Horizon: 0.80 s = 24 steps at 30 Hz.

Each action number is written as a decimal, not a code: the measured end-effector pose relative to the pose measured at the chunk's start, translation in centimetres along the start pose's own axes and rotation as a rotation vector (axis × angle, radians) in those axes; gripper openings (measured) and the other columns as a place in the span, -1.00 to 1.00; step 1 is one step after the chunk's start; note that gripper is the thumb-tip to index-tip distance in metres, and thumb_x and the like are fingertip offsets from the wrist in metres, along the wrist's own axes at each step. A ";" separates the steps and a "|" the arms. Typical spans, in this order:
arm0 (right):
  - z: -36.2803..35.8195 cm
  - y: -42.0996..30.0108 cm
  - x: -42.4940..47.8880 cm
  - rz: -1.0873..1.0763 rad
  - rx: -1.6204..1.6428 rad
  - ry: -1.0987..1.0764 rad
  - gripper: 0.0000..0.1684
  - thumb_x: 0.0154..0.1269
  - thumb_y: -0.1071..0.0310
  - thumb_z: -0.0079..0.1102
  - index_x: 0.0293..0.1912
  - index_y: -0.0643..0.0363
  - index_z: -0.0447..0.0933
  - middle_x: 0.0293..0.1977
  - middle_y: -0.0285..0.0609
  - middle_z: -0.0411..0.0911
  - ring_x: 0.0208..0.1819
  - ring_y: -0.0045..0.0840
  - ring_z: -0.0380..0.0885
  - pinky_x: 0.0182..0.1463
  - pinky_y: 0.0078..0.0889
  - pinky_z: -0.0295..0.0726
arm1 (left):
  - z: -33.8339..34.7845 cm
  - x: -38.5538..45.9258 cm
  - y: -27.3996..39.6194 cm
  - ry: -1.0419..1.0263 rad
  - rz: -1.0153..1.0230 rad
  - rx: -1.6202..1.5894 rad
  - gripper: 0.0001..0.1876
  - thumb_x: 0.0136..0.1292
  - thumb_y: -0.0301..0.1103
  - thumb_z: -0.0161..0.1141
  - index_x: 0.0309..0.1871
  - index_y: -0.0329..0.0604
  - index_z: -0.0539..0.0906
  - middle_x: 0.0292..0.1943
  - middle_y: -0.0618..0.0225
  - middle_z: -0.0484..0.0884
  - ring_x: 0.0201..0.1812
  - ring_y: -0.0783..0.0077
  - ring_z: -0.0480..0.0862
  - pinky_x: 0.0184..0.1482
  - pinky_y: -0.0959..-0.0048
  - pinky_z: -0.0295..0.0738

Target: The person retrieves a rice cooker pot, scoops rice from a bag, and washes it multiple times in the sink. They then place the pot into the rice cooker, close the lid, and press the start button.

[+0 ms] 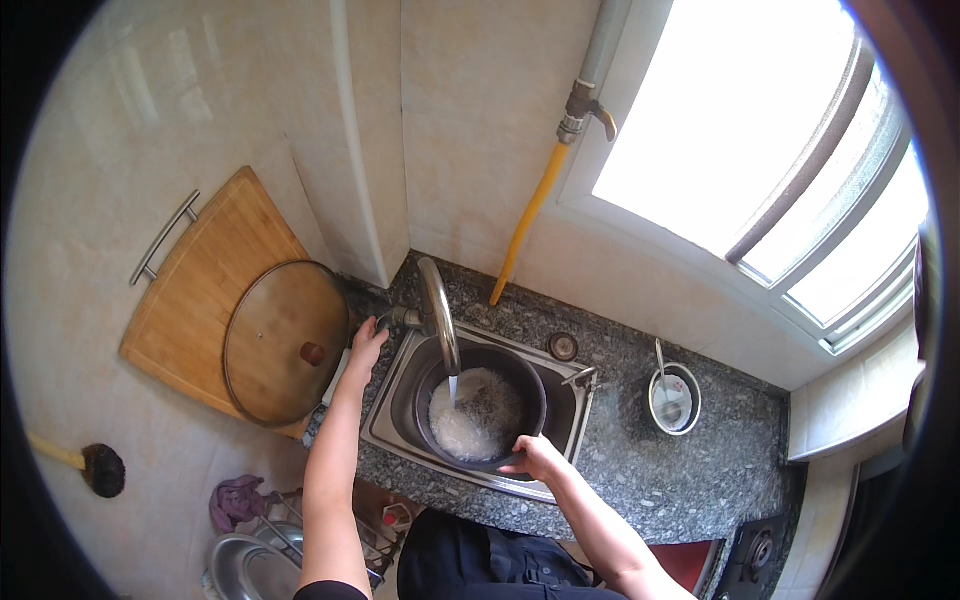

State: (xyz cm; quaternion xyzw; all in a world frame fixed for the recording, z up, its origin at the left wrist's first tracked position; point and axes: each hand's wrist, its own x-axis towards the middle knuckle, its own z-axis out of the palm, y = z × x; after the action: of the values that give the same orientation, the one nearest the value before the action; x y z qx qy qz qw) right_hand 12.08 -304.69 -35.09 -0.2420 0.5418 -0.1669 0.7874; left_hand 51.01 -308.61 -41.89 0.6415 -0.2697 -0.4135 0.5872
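A dark round pot [539, 390] sits in the stainless steel sink [393, 427], with cloudy water and pale grains, perhaps rice, inside. Water runs into it from the curved metal faucet [441, 307]. My left hand [366, 350] is at the faucet's handle [386, 321], its fingers touching or closed round it; the exact grip is too small to tell. With my right hand [534, 455] I hold the pot's near right rim, thumb on top.
A glass lid [274, 345] leans on a wooden cutting board [217, 247] at left. Right of the sink stands a metal cup [694, 390] with a spoon. A round drain strainer [562, 346] lies behind the sink. A gas stove [757, 551] is at lower right, metal basins [225, 562] at lower left.
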 end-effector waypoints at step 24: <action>1.7 0.5 0.0 -0.003 -0.100 0.056 -0.54 0.06 0.61 -0.10 0.04 0.35 0.22 -0.26 0.06 0.44 -0.45 -0.21 0.59 -0.46 -0.18 0.76 | 3.5 -2.2 -0.4 0.176 0.097 0.172 -0.69 0.18 -0.42 0.15 0.00 -0.24 0.61 0.29 0.10 0.31 0.34 0.18 0.26 0.35 0.37 0.10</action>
State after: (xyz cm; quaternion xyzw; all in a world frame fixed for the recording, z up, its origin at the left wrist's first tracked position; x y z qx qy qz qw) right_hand 13.69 -303.90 -34.83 -0.2772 0.5710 -0.1474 0.7585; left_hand 46.79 -308.55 -41.73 0.7093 -0.2824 -0.3021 0.5709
